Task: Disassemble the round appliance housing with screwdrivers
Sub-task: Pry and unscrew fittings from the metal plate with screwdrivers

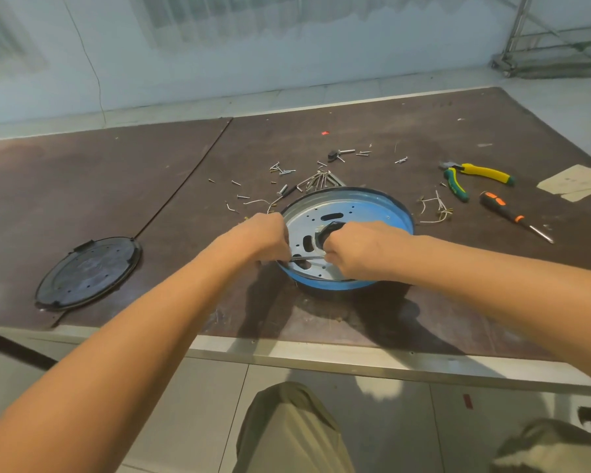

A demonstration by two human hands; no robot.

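Two grips at the mid-frame housing (372,206): left hand (267,237) is pinching a shaft (307,257), right hand (359,249) is clutching a black handle (328,231).

Your surface (355,138) is a dark brown board with a seam (185,179) running diagonally across its left part and a pale metal strip (321,356) along the near edge. On it, the blue round housing (365,206) sits near the middle, and a black round cover (87,273) lies well apart to your left. Behind the housing you have loose screws (282,170) and a bunch of hex keys (318,180). To the right lie white wires (437,209), yellow-green pliers (471,175), a black-and-orange screwdriver (512,215) and a pale paper sheet (575,182).
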